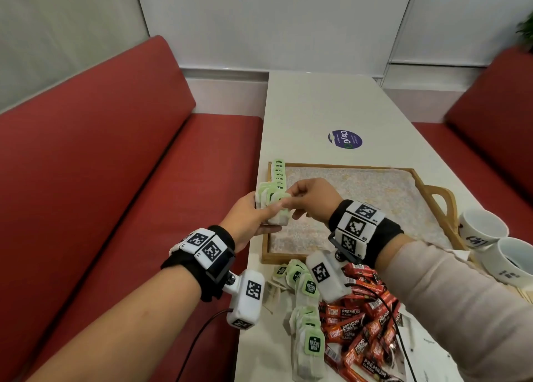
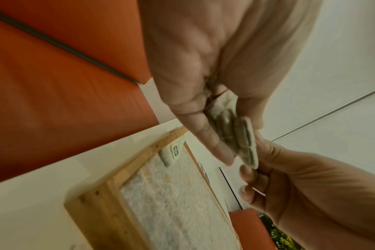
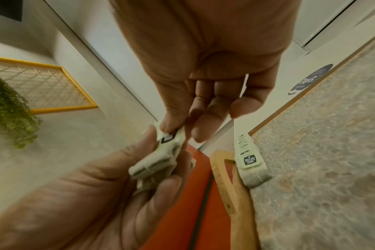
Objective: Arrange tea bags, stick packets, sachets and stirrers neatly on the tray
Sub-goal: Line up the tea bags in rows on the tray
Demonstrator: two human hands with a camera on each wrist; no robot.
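Observation:
My left hand [image 1: 253,217] grips a small stack of white tea bags with green tags [image 1: 272,205] over the tray's left edge. My right hand [image 1: 305,199] pinches the top bag of that stack between thumb and forefinger. In the right wrist view the right hand [image 3: 203,84] nips a tag on the stack [image 3: 158,160], which lies in the left hand [image 3: 96,194]. A row of overlapping tea bags [image 1: 279,173] lies along the left side of the wooden tray [image 1: 284,258]. Loose tea bags [image 1: 307,309] and red stick packets [image 1: 360,326] are heaped on the table near me.
Two white cups [image 1: 484,228] stand to the right of the tray handle. A round blue sticker [image 1: 345,139] sits on the white table beyond the tray. Red benches [image 1: 115,179] flank the table. A patterned liner [image 1: 360,202] covers the tray floor.

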